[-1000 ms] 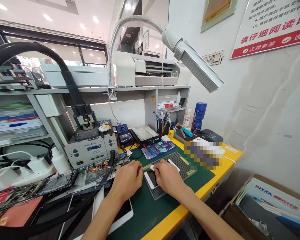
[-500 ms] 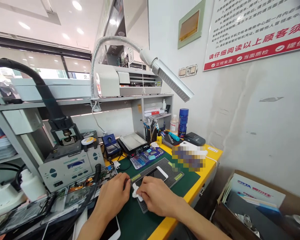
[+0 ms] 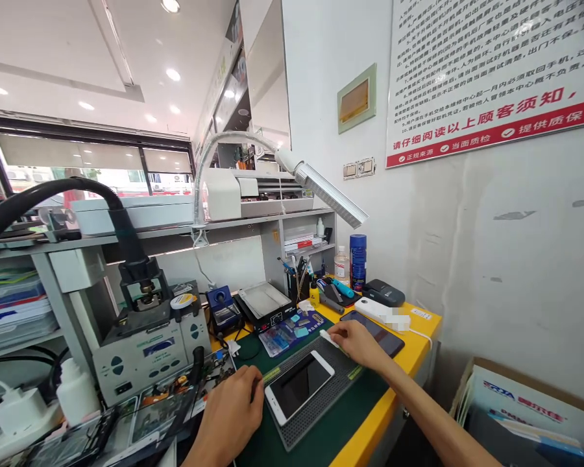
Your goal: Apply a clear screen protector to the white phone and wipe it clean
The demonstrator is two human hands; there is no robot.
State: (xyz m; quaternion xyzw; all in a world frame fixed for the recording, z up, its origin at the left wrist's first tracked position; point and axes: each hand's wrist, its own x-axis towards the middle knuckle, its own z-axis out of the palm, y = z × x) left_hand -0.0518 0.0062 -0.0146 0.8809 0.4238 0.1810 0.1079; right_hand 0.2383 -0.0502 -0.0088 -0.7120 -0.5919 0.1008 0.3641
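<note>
A white-framed smartphone [image 3: 300, 387] with a dark screen lies face up and slanted on a grey perforated mat [image 3: 299, 433]. My left hand [image 3: 236, 408] rests at the mat's left side, close to the phone, its fingers curled in; whatever they may hold is hidden. Over the mat's far right part, my right hand [image 3: 357, 342] pinches a crumpled white tissue [image 3: 327, 336], clear of the phone. Beneath the mat is a green work surface [image 3: 255, 447].
A dark tablet-like device [image 3: 387, 338] lies right of my right hand. Behind the mat are a blue parts sheet [image 3: 285, 337] and a black-framed plate [image 3: 267, 305]. A grey soldering station [image 3: 150, 363] and several phone parts [image 3: 163, 399] crowd the left. A lamp [image 3: 331, 194] hangs above.
My right hand has moved up and right with the tissue, off the phone's lower end, so the whole phone now shows. My left hand stays beside the mat. The view has tilted up.
</note>
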